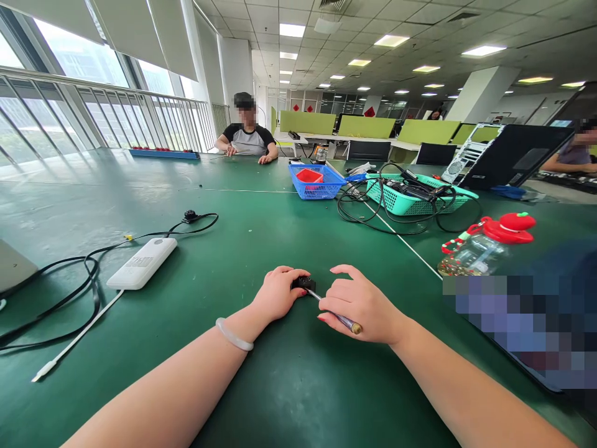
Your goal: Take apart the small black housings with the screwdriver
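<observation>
On the green table (289, 386), my left hand (278, 291) curls around a small black part (304, 283) and presses it to the surface. My right hand (361, 305) grips a thin metal tool with a brownish handle end (342, 320). The tool's tip touches the black part. A pale bangle sits on my left wrist (233, 336).
A white power bank (142, 262) with black and white cables lies at left. A blue basket (316, 180) and a teal basket with cables (415, 196) stand behind. A bottle with a red lid (485, 246) lies at right. A person sits at the far end (247, 134).
</observation>
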A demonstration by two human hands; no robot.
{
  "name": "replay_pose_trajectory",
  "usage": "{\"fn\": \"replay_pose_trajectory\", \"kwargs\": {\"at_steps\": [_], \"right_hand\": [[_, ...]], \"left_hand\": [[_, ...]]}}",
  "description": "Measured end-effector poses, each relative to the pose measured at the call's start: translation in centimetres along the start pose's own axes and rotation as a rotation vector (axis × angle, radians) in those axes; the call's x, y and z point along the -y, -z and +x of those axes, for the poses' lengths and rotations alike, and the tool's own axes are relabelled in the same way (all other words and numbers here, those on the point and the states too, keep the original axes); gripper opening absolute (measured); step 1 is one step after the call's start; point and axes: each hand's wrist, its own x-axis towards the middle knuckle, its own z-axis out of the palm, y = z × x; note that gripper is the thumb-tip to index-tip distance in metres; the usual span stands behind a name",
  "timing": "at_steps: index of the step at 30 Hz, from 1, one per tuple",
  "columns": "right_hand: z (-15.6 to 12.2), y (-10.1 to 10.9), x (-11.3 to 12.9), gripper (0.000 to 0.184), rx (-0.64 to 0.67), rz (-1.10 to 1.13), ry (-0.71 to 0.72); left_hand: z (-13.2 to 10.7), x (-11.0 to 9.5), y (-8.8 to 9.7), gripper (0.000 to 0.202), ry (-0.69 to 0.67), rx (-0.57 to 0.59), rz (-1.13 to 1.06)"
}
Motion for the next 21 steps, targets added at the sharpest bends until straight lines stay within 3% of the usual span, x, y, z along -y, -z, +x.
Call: {"fn": "replay_pose_trajectory", "kwargs": {"at_steps": [21], "right_hand": [[-0.14,-0.32,0.38,0.021,0.068,-0.071,0.017]], "left_hand": [[-0.09,0.45,-0.35,0.039,0.003,-0.033,-0.031]]}}
